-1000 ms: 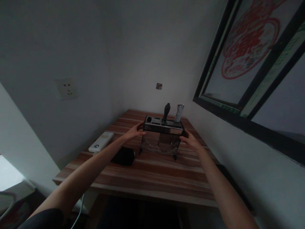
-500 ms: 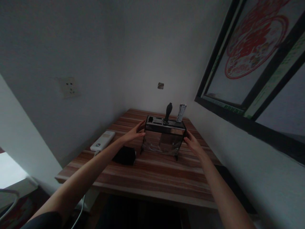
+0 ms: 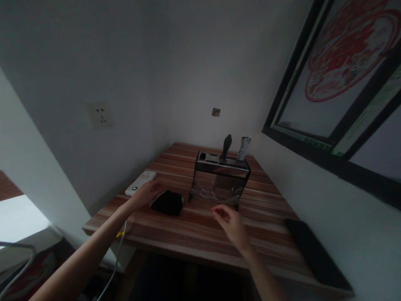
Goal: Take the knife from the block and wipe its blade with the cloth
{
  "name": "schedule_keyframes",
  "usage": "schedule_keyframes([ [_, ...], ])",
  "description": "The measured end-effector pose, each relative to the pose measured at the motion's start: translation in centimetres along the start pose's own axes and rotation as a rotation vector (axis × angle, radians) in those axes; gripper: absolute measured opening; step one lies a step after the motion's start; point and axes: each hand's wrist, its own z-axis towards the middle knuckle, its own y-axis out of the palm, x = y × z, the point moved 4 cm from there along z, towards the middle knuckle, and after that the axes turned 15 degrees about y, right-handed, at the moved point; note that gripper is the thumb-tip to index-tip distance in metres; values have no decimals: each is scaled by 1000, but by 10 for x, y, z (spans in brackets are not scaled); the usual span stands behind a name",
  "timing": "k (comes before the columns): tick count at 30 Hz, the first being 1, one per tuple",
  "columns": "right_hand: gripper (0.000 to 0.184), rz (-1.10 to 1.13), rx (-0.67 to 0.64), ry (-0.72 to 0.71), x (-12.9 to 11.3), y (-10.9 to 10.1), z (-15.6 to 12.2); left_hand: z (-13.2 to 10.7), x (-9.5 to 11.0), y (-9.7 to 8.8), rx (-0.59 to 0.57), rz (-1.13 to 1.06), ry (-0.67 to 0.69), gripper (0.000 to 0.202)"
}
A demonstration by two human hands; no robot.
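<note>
My left hand (image 3: 147,194) hovers between a white power bank (image 3: 140,182) and a small black cloth-like item (image 3: 168,202), its fingers stretched towards the dark item and holding nothing I can see. In front of the clear-sided knife block (image 3: 219,184) is my right hand (image 3: 228,219), loosely curled, with a gap between thumb and fingers and nothing visible in it. From the block's black top rise a knife with a dark handle (image 3: 227,144) and a handle wrapped in silvery film (image 3: 244,147). Neither hand touches the block.
The striped wooden table (image 3: 194,238) fits into a wall corner. A flat black slab (image 3: 316,251) lies at its right edge. A white cable (image 3: 120,251) hangs off the left front. A wall socket (image 3: 100,115) and a dark-framed window (image 3: 338,83) flank the table.
Both hands have left the sides of the knife block. The left came back and left towards the black item; the right came forward in front of the block. The view shifted slightly left.
</note>
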Motion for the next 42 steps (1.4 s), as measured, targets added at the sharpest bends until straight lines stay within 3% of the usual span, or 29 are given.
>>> schedule_keyframes([
  [2, 14, -89, -76, -23, -13, 33, 11, -8, -3, 2, -28, 34, -4, 41],
  [4, 17, -319, -103, 9, -20, 61, 23, -13, -5, 5, -48, 75, -2, 38],
  [7, 20, -455, -79, 42, -29, 89, 39, -17, -8, 11, -51, 159, 12, 33],
  [12, 24, -624, -40, 110, -34, 112, 52, -19, -4, 18, -68, 138, 26, 30],
  [18, 28, -683, -53, 147, -29, 122, 56, -21, -2, 22, -80, 98, -18, 28],
  [25, 18, -517, -62, 70, -27, 115, 52, -27, -7, 28, -58, 102, -10, 18],
  [30, 15, -326, -70, 46, -23, 105, 42, -34, 4, 29, -43, -68, 23, 17],
  [35, 13, -117, -96, 47, -7, 75, 34, -30, 40, 42, -25, -285, 78, 22],
  [38, 16, -32, -79, 58, 10, 45, 28, -23, 69, 62, -73, -403, 123, 32],
  [42, 20, 24, 1, 93, 34, 10, 20, -14, 102, 91, -147, -346, 192, 41],
])
